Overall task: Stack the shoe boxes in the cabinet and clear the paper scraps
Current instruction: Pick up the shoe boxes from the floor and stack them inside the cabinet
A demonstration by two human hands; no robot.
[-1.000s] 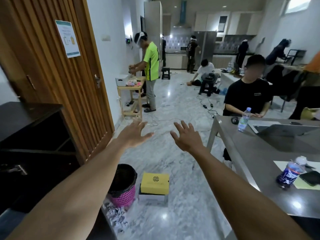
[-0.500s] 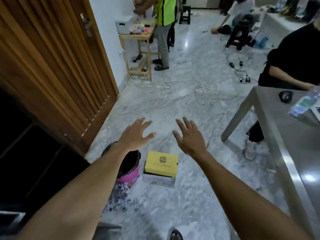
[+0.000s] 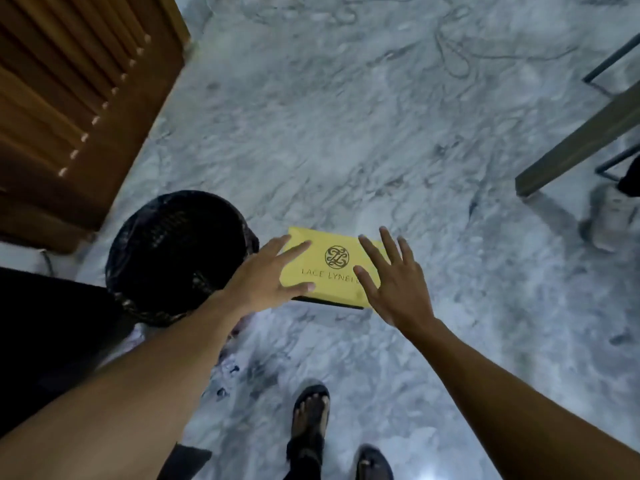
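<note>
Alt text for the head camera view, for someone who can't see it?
The left hand and right hand, fingers spread, reach over a yellow shoe box on the marble floor, one at each end. A black bin stands just left of the box.

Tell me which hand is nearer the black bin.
Left. The left hand is over the yellow shoe box beside the bin; the right hand is over its far end.

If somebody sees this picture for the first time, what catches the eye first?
A yellow shoe box lies mid-frame on the grey marble floor, with the left hand and the right hand spread open over its two ends. Directly left of it stands a black bin, near a brown slatted door at upper left.
</note>
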